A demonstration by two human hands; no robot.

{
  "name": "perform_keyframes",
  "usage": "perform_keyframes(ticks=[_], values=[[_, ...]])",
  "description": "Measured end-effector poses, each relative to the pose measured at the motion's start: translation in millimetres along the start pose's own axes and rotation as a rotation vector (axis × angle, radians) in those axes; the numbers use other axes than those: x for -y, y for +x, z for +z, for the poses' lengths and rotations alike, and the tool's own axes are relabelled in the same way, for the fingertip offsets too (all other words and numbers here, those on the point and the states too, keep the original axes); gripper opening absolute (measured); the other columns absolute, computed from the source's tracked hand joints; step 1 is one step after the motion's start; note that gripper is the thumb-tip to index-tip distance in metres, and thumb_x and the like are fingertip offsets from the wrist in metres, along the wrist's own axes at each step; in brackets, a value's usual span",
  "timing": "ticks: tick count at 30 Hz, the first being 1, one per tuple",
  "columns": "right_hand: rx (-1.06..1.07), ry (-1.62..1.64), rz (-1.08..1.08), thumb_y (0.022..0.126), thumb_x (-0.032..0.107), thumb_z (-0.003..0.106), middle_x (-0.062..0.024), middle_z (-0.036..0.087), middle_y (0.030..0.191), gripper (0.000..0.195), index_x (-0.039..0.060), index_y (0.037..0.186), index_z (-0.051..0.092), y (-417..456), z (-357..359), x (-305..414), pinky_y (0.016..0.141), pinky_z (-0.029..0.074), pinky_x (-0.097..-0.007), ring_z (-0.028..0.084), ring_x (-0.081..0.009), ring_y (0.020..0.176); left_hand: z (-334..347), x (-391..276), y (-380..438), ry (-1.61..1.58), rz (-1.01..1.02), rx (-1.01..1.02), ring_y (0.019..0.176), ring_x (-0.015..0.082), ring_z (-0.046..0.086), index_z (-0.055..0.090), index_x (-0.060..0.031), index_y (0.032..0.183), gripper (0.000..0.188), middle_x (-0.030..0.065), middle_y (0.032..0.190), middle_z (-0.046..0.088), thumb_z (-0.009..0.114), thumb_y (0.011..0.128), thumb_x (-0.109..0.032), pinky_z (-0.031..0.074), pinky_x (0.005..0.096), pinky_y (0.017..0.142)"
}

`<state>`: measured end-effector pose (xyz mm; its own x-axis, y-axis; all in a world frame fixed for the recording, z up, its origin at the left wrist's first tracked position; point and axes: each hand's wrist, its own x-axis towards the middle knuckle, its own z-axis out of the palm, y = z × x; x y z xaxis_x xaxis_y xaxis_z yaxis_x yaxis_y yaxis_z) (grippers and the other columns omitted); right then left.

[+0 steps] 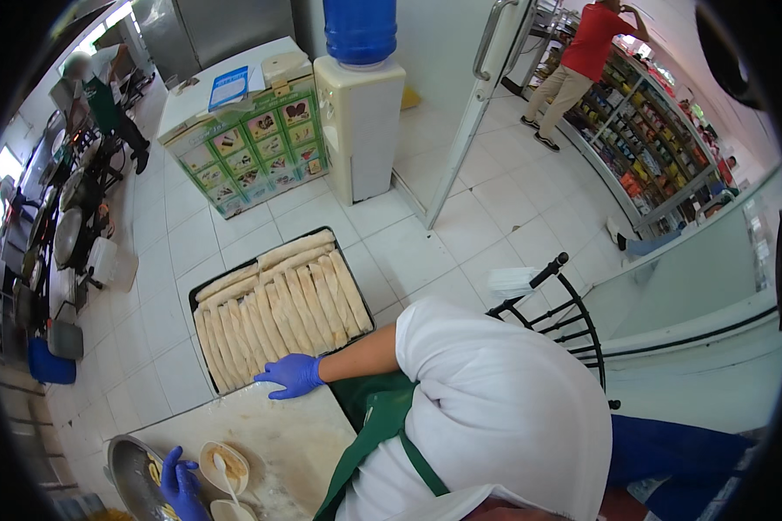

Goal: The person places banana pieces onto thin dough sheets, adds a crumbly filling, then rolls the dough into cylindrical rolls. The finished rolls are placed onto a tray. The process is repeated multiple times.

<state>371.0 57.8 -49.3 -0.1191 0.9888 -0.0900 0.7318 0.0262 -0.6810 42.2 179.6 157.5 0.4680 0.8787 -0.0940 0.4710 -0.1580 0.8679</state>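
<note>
My right hand point(293, 376), in a blue glove, reaches over the near edge of a dark tray point(358, 280). Its fingertips are at the near ends of the pale rolled pastries point(287, 312), thumb and index apart. Most of the rolls lie side by side; a few lie crosswise along the far edge. My left hand point(182, 485), also gloved in blue, is raised beside a metal bowl point(127, 472) with yellow pieces inside. Nothing shows in its parted fingers. Close by, a small tub point(208, 472) of brownish contents has a white spoon point(220, 464) in it.
A floury worktop point(300, 449) lies under my hands. Beyond the tray stand a chest freezer point(254, 150), a water dispenser point(365, 124) and a glass door point(469, 130). A black metal rack point(580, 319) is beside my shoulder. Pans point(72, 234) line the left; two people are farther off.
</note>
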Motion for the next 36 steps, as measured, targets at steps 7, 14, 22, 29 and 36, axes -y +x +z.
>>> perform_keyframes(ticks=[7, 14, 22, 29, 36], values=[[-0.003, 0.108, 0.024, 0.099, 0.054, 0.052, -0.0223, 0.06, 0.128, 0.059, 0.0178, 0.146, 0.052, 11.8, 8.9, -4.2, 0.095, 0.052, -0.0513, 0.065, -0.0424, 0.108, -2.0, 11.5, -3.4, -0.161, -0.044, 0.098, 0.057, 0.0002, 0.04, 0.063, -0.0044, 0.133, 0.032, 0.0001, 0.087, 0.065, 0.056, 0.106, -0.021, 0.03, 0.0172, 0.051], [-0.181, 0.311, 0.101, 0.1, 0.054, 0.054, -0.0213, 0.067, 0.123, 0.053, 0.0136, 0.132, 0.065, 33.2, 31.7, -51.8, 0.099, 0.05, -0.0473, 0.066, -0.0414, 0.11, -9.4, 24.7, -14.3, -0.233, -0.077, 0.112, 0.056, 0.0023, 0.047, 0.062, -0.003, 0.135, 0.035, 0.0035, 0.089, 0.069, 0.056, 0.107, -0.023, 0.034, 0.0171, 0.049], [-0.316, 0.701, 0.654, 0.101, 0.052, 0.055, -0.0157, 0.075, 0.08, 0.056, -0.0003, 0.105, 0.074, -23.7, -37.2, -97.3, 0.081, 0.057, -0.041, 0.074, -0.0264, 0.073, -27.7, 93.0, -34.4, -0.331, -0.163, 0.05, 0.05, 0.0052, 0.051, 0.059, -0.0027, 0.137, 0.042, 0.007, 0.087, 0.071, 0.056, 0.107, -0.032, 0.035, 0.0212, 0.04], [-0.077, 0.395, 0.43, 0.102, 0.058, 0.048, -0.0186, 0.073, 0.094, 0.064, 0.0002, 0.105, 0.075, 24.9, 32.4, -114.4, 0.086, 0.051, -0.043, 0.067, -0.0275, 0.088, 35.0, -7.7, -96.0, -0.337, -0.321, -0.075, 0.085, 0.0065, 0.06, 0.067, -0.0016, 0.13, 0.034, 0.0021, 0.113, 0.071, 0.06, 0.102, -0.018, 0.045, 0.021, 0.072], [0.036, 0.263, 0.12, 0.109, 0.043, 0.038, -0.0236, 0.06, 0.143, 0.06, -0.0058, 0.139, 0.058, 75.1, 53.9, -58.0, 0.114, 0.04, -0.0405, 0.055, -0.0354, 0.134, 25.5, -14.4, -102.1, -0.29, -0.207, 0.017, 0.096, 0.0135, 0.066, 0.065, -0.0042, 0.133, 0.037, 0.007, 0.107, 0.071, 0.061, 0.104, -0.026, 0.053, 0.0301, 0.089]])
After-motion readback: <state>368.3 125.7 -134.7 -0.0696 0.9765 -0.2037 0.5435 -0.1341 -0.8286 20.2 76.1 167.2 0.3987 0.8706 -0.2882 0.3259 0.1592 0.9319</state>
